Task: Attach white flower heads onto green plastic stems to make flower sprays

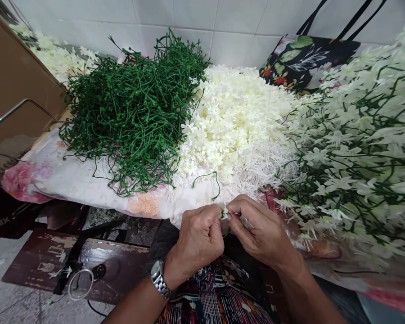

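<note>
My left hand (197,240), with a metal watch on the wrist, is closed in a pinch on a small white artificial flower (224,212). My right hand (261,231) is closed too, pinching the same flower from the other side, and a thin green stem shows between the two hands. Just beyond them lies a heap of loose white flower heads (238,121). A tangled pile of green plastic stems (131,108) sits to the left of that heap.
Both piles rest on a flowered cloth (70,180). Assembled stems with white flowers (361,148) fill the right side. A black flowered bag (303,58) leans on the tiled wall. Lower left lies a dark board (77,265) with a ring on it.
</note>
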A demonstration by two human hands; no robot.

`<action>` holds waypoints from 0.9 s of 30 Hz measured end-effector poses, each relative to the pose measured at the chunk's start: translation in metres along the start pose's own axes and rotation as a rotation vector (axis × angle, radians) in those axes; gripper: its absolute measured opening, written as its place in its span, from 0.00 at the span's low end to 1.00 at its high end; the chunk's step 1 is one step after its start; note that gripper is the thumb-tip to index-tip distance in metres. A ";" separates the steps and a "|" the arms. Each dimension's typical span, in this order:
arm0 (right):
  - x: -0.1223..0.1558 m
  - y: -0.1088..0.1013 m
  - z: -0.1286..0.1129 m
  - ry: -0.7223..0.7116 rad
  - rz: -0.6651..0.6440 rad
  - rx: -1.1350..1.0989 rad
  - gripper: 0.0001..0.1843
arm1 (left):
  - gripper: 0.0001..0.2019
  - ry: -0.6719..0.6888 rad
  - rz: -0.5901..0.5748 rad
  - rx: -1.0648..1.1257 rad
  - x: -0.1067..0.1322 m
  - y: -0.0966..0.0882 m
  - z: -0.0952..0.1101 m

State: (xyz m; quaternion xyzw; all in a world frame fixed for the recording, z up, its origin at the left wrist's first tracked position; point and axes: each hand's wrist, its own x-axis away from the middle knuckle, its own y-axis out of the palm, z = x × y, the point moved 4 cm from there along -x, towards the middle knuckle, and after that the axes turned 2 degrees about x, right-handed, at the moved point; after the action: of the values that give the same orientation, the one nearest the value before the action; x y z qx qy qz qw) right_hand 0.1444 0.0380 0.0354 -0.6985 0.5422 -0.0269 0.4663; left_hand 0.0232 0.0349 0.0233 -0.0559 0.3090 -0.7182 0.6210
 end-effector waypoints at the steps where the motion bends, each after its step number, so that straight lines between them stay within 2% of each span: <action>1: -0.001 -0.001 0.000 0.000 0.000 -0.002 0.07 | 0.13 -0.021 -0.016 0.030 0.000 0.000 -0.001; 5: -0.002 -0.009 -0.001 0.037 0.061 -0.095 0.05 | 0.13 -0.216 -0.057 0.356 0.002 -0.002 -0.012; 7: 0.000 -0.013 -0.002 0.078 0.121 -0.133 0.03 | 0.13 -0.344 0.029 0.512 0.004 -0.005 -0.018; 9: 0.002 -0.013 -0.005 0.109 0.138 -0.166 0.04 | 0.13 -0.412 0.138 0.551 0.007 -0.008 -0.020; 11: 0.003 -0.006 -0.011 0.131 0.082 -0.222 0.06 | 0.12 -0.393 0.202 0.491 0.010 -0.009 -0.018; 13: 0.003 0.002 -0.016 0.149 0.030 -0.267 0.03 | 0.12 -0.339 0.254 0.406 0.013 -0.010 -0.014; 15: 0.001 0.006 -0.019 0.153 0.043 -0.263 0.03 | 0.12 -0.322 0.288 0.390 0.016 -0.011 -0.012; 18: -0.002 0.003 -0.019 0.113 0.074 -0.196 0.06 | 0.09 -0.399 0.185 0.563 0.018 -0.010 -0.014; 20: -0.003 -0.001 -0.022 0.029 0.044 -0.130 0.06 | 0.08 -0.453 0.057 0.684 0.019 -0.010 -0.014; 22: -0.004 -0.003 -0.029 -0.078 0.002 -0.053 0.08 | 0.05 -0.475 -0.020 0.721 0.019 -0.014 -0.013; 25: -0.006 -0.001 -0.041 -0.187 -0.033 0.037 0.11 | 0.01 -0.484 -0.089 0.725 0.019 -0.014 -0.013; 27: -0.007 0.001 -0.045 -0.215 -0.031 0.051 0.12 | 0.02 -0.508 -0.092 0.769 0.020 -0.010 -0.015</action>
State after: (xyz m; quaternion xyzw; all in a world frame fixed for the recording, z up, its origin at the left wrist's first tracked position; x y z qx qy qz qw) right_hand 0.1161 0.0153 0.0630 -0.6937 0.4771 0.0272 0.5389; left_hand 0.0033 0.0225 0.0103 -0.0091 -0.1446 -0.7709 0.6202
